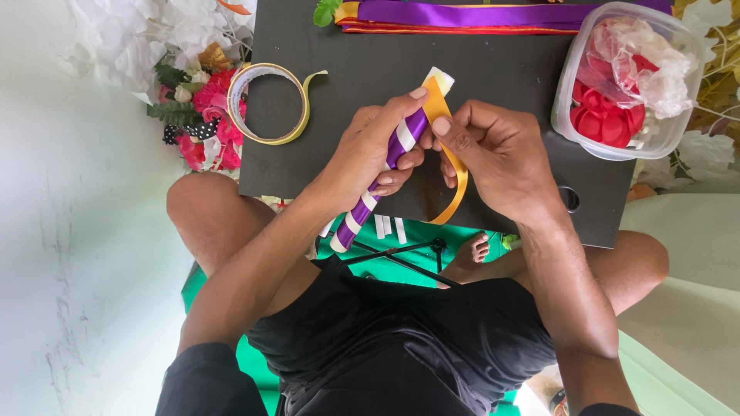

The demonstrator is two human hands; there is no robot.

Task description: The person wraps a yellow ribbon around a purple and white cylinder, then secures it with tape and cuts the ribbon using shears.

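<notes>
Right across the person's bare knees lies a black board (493,69), the biggest thing in view, and nearly everything else sits on it or just beside it. Along its far edge lies a band of purple ribbon (478,13) with red and yellow strips against it. On the board's right corner stands a clear plastic tub (569,92) holding red plastic flowers (601,119) and crumpled clear wrapping. Off the left edge, on the pale floor, is a heap of red and pink artificial flowers (212,127) with white ones beyond. A roll of tape (268,104) lies flat on the board's left part, its loose end curling away to the right. At the middle, the left hand (366,154) is closed around a stick (378,189) wrapped in purple ribbon with white stripes; the stick slants from the fingers down toward the lap, and the forefinger stretches up along its top end. The right hand (497,154) touches the left, its thumb and fingers pinched narrow on a yellow ribbon (455,166) at the stick's upper end; that ribbon sticks up past the fingertips and loops down below the hands in a curve. Several short white strips (389,227) lie on the green mat under the board's near edge.
</notes>
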